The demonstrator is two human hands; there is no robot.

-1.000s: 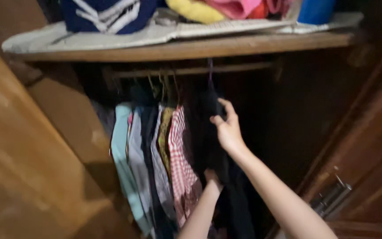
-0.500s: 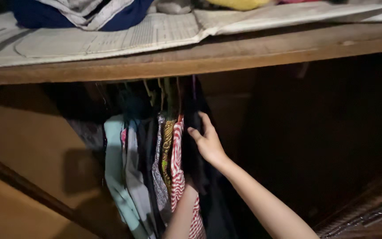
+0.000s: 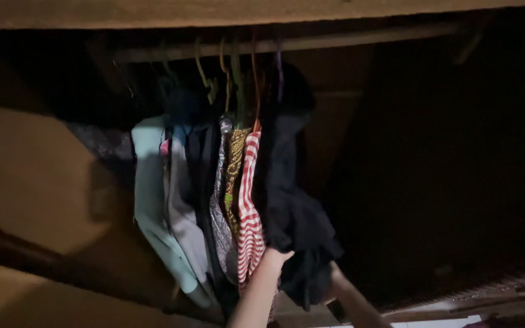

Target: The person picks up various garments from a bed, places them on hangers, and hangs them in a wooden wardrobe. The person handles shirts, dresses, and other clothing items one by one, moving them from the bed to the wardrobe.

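A black garment (image 3: 293,212) hangs on a hanger from the wooden rail (image 3: 347,41) inside a dark wardrobe. My left hand (image 3: 273,260) reaches up from below and grips its lower edge, right beside a red-and-white striped garment (image 3: 249,206). My right hand (image 3: 337,280) comes up on the other side of the black garment. Only its wrist and forearm show, because the fingers are hidden behind the bunched cloth.
More clothes hang to the left: a patterned yellow-green piece (image 3: 234,164), grey ones, and a light blue one (image 3: 150,200). A wooden shelf edge (image 3: 214,12) runs across the top. The wardrobe's wooden side panel (image 3: 25,176) stands at left, and the right interior is dark.
The view has dropped below the shelf and closer to the clothes. My right hand has moved from the top of the black garment down to its bottom, and my left hand now holds its hem.
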